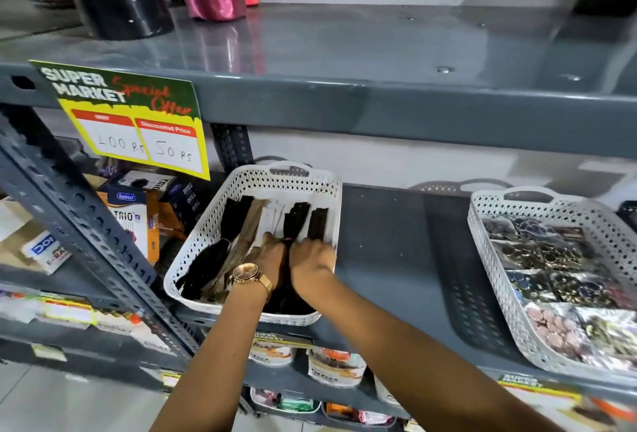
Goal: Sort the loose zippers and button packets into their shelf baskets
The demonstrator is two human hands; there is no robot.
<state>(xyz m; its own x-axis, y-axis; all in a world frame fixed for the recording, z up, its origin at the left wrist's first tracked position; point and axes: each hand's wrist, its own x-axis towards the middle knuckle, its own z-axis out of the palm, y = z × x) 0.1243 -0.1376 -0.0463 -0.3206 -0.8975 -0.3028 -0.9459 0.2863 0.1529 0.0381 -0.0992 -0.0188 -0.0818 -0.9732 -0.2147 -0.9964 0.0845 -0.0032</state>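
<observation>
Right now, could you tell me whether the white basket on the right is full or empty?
Full: the right white basket is covered edge to edge with clear button packets, with no bare floor visible.

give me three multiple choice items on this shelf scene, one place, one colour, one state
1. Where are both hands?
A. in the zipper basket
B. in the button basket
C. on the top shelf

2. What colour are the baskets?
A. blue
B. white
C. red

3. What is on the left wrist?
A. nothing
B. a glove
C. a watch

Key:
1 A, the left hand and right hand are among the zippers in the zipper basket.
2 B, it and the button basket are white.
3 C, a gold watch shows.
</observation>
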